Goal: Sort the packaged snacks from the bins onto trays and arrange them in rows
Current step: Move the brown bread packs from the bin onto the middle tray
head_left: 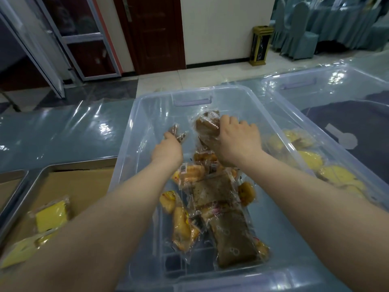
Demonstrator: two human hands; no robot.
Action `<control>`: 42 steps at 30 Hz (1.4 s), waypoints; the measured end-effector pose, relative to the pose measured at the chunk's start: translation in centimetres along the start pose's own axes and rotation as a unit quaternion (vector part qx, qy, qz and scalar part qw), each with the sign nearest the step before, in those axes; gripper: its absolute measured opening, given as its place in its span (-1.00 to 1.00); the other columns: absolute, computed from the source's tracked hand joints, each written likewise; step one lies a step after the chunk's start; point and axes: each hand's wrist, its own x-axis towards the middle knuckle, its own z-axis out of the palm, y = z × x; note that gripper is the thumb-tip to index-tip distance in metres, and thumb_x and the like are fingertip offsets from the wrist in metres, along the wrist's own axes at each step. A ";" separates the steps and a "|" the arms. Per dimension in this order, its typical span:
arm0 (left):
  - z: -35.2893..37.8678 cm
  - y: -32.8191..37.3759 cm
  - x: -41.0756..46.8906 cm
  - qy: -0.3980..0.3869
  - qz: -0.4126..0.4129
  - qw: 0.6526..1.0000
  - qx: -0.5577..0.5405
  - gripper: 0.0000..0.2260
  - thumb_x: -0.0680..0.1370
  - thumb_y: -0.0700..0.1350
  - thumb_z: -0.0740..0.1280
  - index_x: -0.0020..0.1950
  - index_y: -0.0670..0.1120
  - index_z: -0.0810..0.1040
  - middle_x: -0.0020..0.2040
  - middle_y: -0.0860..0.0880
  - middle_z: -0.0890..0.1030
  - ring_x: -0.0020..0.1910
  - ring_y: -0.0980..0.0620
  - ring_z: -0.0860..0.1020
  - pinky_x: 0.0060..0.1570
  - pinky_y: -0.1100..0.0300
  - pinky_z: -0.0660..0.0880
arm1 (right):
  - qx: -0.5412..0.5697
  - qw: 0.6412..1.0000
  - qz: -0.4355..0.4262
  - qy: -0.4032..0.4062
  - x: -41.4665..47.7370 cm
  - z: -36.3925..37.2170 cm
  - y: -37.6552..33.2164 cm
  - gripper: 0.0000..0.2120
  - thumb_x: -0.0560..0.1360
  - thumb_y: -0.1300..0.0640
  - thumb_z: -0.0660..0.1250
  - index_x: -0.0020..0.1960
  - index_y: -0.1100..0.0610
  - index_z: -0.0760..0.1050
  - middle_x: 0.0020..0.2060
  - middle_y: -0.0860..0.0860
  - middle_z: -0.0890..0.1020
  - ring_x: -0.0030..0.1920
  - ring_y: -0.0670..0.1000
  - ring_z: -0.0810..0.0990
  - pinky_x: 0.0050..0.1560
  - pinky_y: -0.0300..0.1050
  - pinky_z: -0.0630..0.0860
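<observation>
Clear plastic bin sits on the table, right of the tray. Both hands reach deep to its far end, likely clearing brown packs first. Right hand is clamped over a brown cake pack, long axis running near-to-far. Left hand pinches a small brown pack at its near end, pack pointing away. Yellow packs already lie on the tray.

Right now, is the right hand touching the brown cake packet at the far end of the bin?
Touching. The head view shows the right hand laid over the brown cake packet, fingers curled onto its wrapper, no gap visible.
</observation>
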 end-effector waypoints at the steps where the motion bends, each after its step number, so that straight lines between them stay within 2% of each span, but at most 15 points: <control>1: -1.1 -0.1 0.1 0.007 0.011 1.000 0.013 -0.48 0.54 -0.33 0.14 0.46 -0.28 0.04 0.29 -0.31 0.42 0.24 -0.30 0.41 0.11 -0.07 0.37 | -0.012 1.000 -0.019 0.005 -0.3 0.4 -0.4 -0.68 0.50 0.07 0.29 0.15 0.14 0.27 0.03 0.06 0.51 -0.01 0.15 0.52 -0.19 -0.05 0.23; 5: -3.8 -1.5 0.0 0.044 0.029 0.998 0.030 -0.42 0.52 -0.34 0.17 0.48 -0.25 -0.02 0.22 -0.33 0.46 0.17 -0.30 0.45 -0.06 -0.03 0.36 | -0.047 0.991 -0.123 0.009 -1.5 1.4 -1.7 -0.71 0.47 0.17 0.22 0.17 0.13 0.27 0.05 0.08 0.52 -0.02 0.14 0.50 -0.16 -0.04 0.25; 8: -3.7 -2.2 -0.8 0.072 0.052 0.996 0.014 -0.42 0.56 -0.29 0.16 0.51 -0.16 -0.05 0.23 -0.31 0.44 0.13 -0.29 0.47 -0.05 -0.04 0.38 | -0.036 0.972 -0.226 -0.050 -2.5 2.4 -2.2 -0.59 0.50 0.06 0.21 0.30 0.12 0.22 0.21 0.10 0.47 0.15 0.19 0.47 0.07 0.05 0.36; 10: -3.3 -2.3 -1.2 0.084 0.079 0.993 0.022 -0.38 0.56 -0.29 0.15 0.52 -0.10 -0.10 0.29 -0.29 0.40 0.14 -0.30 0.46 0.01 -0.09 0.40 | -0.043 0.951 -0.285 -0.112 -3.7 3.4 -2.4 -0.45 0.52 -0.09 0.20 0.41 0.12 0.15 0.34 0.12 0.38 0.29 0.21 0.38 0.24 0.13 0.30; 13: -2.9 -2.1 -1.4 0.093 0.112 0.988 0.045 -0.33 0.54 -0.31 0.17 0.53 -0.09 -0.14 0.34 -0.28 0.33 0.14 -0.32 0.46 0.03 -0.13 0.41 | -0.091 0.922 -0.309 -0.214 -5.1 4.5 -2.4 0.03 0.36 -0.44 0.21 0.53 0.17 -0.11 0.52 0.18 0.07 0.48 0.27 0.06 0.44 0.28 0.01; 14: -2.7 -2.0 -1.4 0.092 0.118 0.987 0.049 -0.32 0.53 -0.32 0.18 0.53 -0.10 -0.14 0.34 -0.28 0.33 0.14 -0.32 0.46 0.01 -0.13 0.41 | -0.101 0.917 -0.305 -0.237 -5.3 4.7 -2.2 0.15 0.29 -0.51 0.21 0.54 0.17 -0.21 0.54 0.17 -0.04 0.51 0.27 -0.07 0.44 0.33 -0.07; 16: -2.4 -1.9 -1.5 0.085 0.129 0.986 0.055 -0.32 0.53 -0.32 0.19 0.53 -0.10 -0.15 0.32 -0.27 0.34 0.14 -0.31 0.46 -0.01 -0.11 0.41 | -0.098 0.915 -0.293 -0.260 -5.3 5.1 -2.1 0.23 0.25 -0.47 0.32 0.52 0.11 -0.34 0.54 0.13 -0.19 0.51 0.26 -0.20 0.41 0.43 -0.08; 19: -2.3 -1.8 -1.3 0.079 0.138 0.985 0.059 -0.32 0.54 -0.32 0.17 0.53 -0.12 -0.16 0.33 -0.27 0.32 0.14 -0.31 0.46 -0.02 -0.09 0.41 | -0.071 0.918 -0.268 -0.283 -4.8 5.4 -1.9 0.17 0.35 -0.21 0.47 0.51 -0.02 -0.39 0.53 0.04 -0.25 0.50 0.22 -0.27 0.34 0.48 0.10; 20: -2.3 -1.8 -1.3 0.078 0.137 0.986 0.058 -0.33 0.55 -0.32 0.17 0.53 -0.12 -0.16 0.33 -0.28 0.32 0.14 -0.32 0.45 -0.02 -0.10 0.41 | -0.053 0.919 -0.256 -0.295 -4.5 5.4 -1.8 0.16 0.34 -0.20 0.47 0.51 -0.07 -0.38 0.53 0.01 -0.27 0.50 0.21 -0.29 0.34 0.47 0.15; 23: -2.2 -1.7 -1.0 0.072 0.135 0.987 0.054 -0.33 0.54 -0.33 0.17 0.53 -0.11 -0.15 0.32 -0.28 0.33 0.11 -0.32 0.46 -0.10 -0.08 0.39 | -0.001 0.917 -0.220 -0.332 -3.7 5.3 -1.2 0.17 0.22 -0.35 0.45 0.50 -0.25 -0.32 0.52 -0.04 -0.31 0.50 0.20 -0.30 0.39 0.38 0.15; 25: -2.2 -1.7 -0.9 0.073 0.136 0.987 0.048 -0.34 0.54 -0.32 0.17 0.52 -0.10 -0.13 0.29 -0.27 0.35 0.09 -0.31 0.47 -0.15 -0.06 0.36 | 0.010 0.915 -0.215 -0.340 -3.1 5.2 -0.9 0.14 0.21 -0.36 0.46 0.49 -0.30 -0.28 0.53 -0.06 -0.27 0.52 0.19 -0.26 0.41 0.36 0.13; 30: -2.0 -1.8 -1.0 0.070 0.139 0.987 0.043 -0.35 0.55 -0.30 0.19 0.52 -0.09 -0.11 0.27 -0.27 0.37 0.06 -0.30 0.49 -0.16 -0.04 0.35 | 0.055 0.914 -0.235 -0.326 -1.7 4.6 0.0 0.05 0.25 -0.26 0.51 0.52 -0.25 -0.09 0.55 -0.02 -0.01 0.52 0.16 0.01 0.45 0.20 0.13; 34: -2.1 -1.8 -1.4 0.068 0.130 0.988 0.047 -0.33 0.52 -0.32 0.20 0.52 -0.09 -0.09 0.25 -0.26 0.39 0.07 -0.29 0.49 -0.17 -0.03 0.35 | 0.072 0.914 -0.231 -0.325 -1.2 4.2 0.4 -0.04 0.30 -0.22 0.49 0.52 -0.21 0.00 0.54 -0.02 0.06 0.48 0.15 0.16 0.40 0.11 0.21; 39: -2.3 -1.9 -1.8 0.065 0.126 0.990 0.029 -0.36 0.52 -0.32 0.20 0.51 -0.09 -0.04 0.22 -0.26 0.42 0.07 -0.29 0.49 -0.17 -0.03 0.33 | 0.110 0.933 -0.186 -0.287 -0.9 3.7 0.2 -0.30 0.55 0.05 0.29 0.54 -0.18 -0.03 0.51 0.01 0.18 0.39 0.16 0.35 0.31 0.07 0.36; 42: -2.6 -1.8 -2.0 0.072 0.127 0.989 0.019 -0.36 0.51 -0.32 0.20 0.50 -0.07 -0.03 0.20 -0.25 0.42 0.04 -0.27 0.49 -0.18 -0.02 0.34 | 0.106 0.945 -0.155 -0.267 -0.7 2.9 0.1 -0.30 0.54 0.23 0.21 0.54 -0.15 -0.02 0.48 0.04 0.26 0.31 0.18 0.42 0.13 -0.02 0.45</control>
